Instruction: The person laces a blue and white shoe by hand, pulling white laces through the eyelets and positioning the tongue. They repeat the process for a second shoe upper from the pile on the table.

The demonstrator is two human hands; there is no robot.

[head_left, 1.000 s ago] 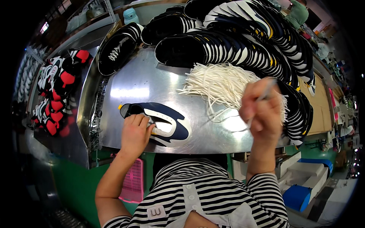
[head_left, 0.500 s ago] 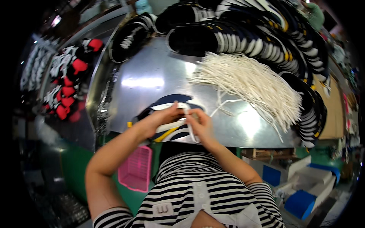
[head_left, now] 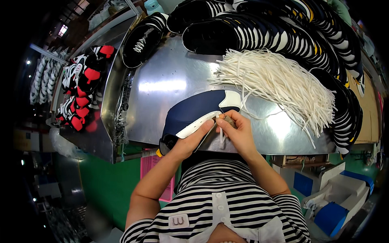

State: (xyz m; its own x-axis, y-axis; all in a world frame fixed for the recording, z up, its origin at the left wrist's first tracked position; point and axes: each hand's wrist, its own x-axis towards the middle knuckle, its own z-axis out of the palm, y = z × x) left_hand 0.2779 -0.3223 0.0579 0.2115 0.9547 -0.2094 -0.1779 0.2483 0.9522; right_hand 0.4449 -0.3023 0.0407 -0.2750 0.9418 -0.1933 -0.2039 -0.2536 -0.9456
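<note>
A navy and white shoe upper (head_left: 192,106) lies at the near edge of the metal table, its white eyelet strip facing me. My left hand (head_left: 189,142) grips the upper, with the thumb lying along that strip. At the end of the strip my right hand (head_left: 240,131) pinches a white shoelace (head_left: 221,139), which hangs down a short way between the hands. The fingertips of both hands nearly meet there. To the right of the upper spreads a thick bundle of white laces (head_left: 275,91). The far part of the lace in my hand is hidden by my fingers.
Bare metal tabletop (head_left: 150,109) lies left of the upper. Rows of nested shoe uppers (head_left: 259,34) line the back and right. A single black upper (head_left: 142,42) sits at the back left. Red, black and white uppers (head_left: 83,95) are on the left shelf; a pink basket (head_left: 150,162) stands below.
The upper has been turned, so its navy side now faces up and its eyelet strip shows. Both hands have shifted slightly right with it, and the lace now hangs shorter below the fingers.
</note>
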